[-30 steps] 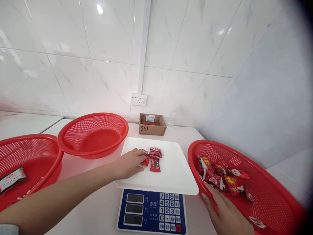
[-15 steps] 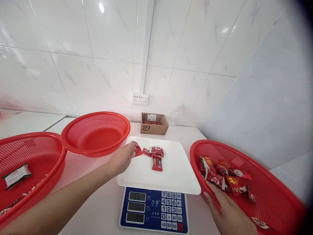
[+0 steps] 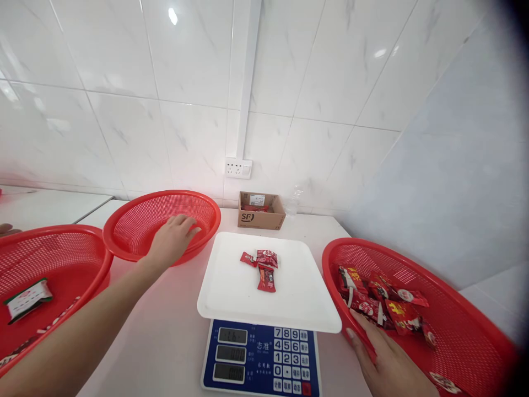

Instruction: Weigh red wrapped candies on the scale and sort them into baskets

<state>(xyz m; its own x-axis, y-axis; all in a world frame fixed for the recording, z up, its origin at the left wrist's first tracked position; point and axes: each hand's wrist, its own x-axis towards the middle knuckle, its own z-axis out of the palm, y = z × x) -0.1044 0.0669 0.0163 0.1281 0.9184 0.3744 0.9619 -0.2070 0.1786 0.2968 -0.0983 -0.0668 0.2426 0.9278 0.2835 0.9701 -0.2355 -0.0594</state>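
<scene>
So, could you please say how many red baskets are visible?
3: the left basket at the picture's edge, the rear basket behind the left hand, and the right basket, its rim held by the right hand. A red patch at far left is unclear.

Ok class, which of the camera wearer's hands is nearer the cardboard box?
Left. The left hand is over the back basket, left of the cardboard box; the right hand is farther, nearer the camera, on the rim of the right basket.
</scene>
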